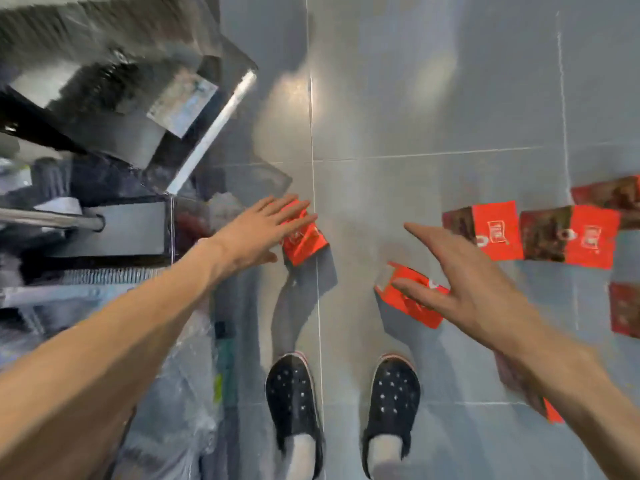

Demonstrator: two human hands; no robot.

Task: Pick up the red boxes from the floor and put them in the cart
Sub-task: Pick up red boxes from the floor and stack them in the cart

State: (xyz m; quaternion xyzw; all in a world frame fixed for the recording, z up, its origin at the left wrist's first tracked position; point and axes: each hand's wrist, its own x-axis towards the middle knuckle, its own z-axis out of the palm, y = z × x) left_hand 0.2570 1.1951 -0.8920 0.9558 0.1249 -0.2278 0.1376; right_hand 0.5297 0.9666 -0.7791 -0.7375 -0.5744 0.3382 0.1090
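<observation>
Several red boxes lie on the grey tiled floor (433, 98). My left hand (256, 230) reaches forward with straight fingers laid over one red box (306, 242) just right of the cart (214, 133). My right hand (464, 282) is spread wide, its thumb crossing another red box (410, 304) in front of my feet. Neither hand curls round a box, and I cannot tell whether those two boxes rest on the floor. Two more red boxes (498, 230) (588, 237) stand side by side to the right.
The blurred metal cart fills the left side. Clear plastic wrap (180, 393) lies below it. My dark shoes (294, 393) (394, 393) stand at the bottom centre. Further red boxes sit at the right edge (620, 195) (623, 310) and behind my right forearm (552, 415).
</observation>
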